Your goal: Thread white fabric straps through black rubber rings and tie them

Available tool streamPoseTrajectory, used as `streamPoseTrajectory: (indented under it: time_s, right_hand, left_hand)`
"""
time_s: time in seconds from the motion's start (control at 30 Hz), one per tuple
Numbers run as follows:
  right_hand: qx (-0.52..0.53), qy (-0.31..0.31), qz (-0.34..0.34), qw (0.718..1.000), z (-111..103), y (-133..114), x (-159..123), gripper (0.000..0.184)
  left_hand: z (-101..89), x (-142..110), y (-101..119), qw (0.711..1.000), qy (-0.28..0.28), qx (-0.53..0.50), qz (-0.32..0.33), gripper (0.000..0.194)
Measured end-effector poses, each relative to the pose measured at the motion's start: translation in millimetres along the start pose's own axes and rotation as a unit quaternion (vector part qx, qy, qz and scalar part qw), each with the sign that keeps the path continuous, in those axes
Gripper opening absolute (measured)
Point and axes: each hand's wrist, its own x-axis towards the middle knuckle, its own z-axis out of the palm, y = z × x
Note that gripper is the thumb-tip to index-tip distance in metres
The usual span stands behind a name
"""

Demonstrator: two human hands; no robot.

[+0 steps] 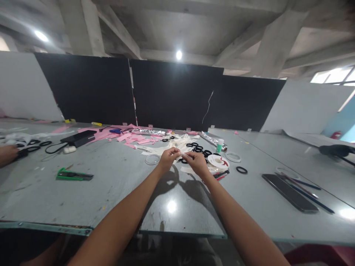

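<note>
My left hand (167, 158) and my right hand (197, 162) are stretched out over the grey table (111, 192), fingertips meeting. Together they pinch a small pale strip (179, 155) between them. Just behind my hands lies a heap of cream-white strips (181, 142) and several black rings (197, 148). A white tape roll (218, 161) sits right beside my right hand, and a clear ring (152, 159) lies left of my left hand.
Pink paper scraps (130, 137) litter the far side. A green cutter (74, 174) lies at left, a black device with cable (79, 138) behind it. A dark phone (290, 192) and pens (306, 186) lie at right. Another person's hand (7, 154) rests at the left edge.
</note>
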Motion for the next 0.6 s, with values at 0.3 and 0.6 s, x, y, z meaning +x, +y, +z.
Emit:
streamPoseTrajectory:
  time_s: [0.3,0.6]
  right_hand:
    - [-0.003,0.003,0.017,1.000,-2,3,-1,0.025]
    - [-0.030,-0.039,-0.002,0.999,5,4,-6,0.024]
  left_hand:
    - [-19.8,9,-5,0.990,0.140,-0.027,0.017,0.025]
    - [-23.9,11,-8,0.985,0.106,-0.133,-0.007,0.025]
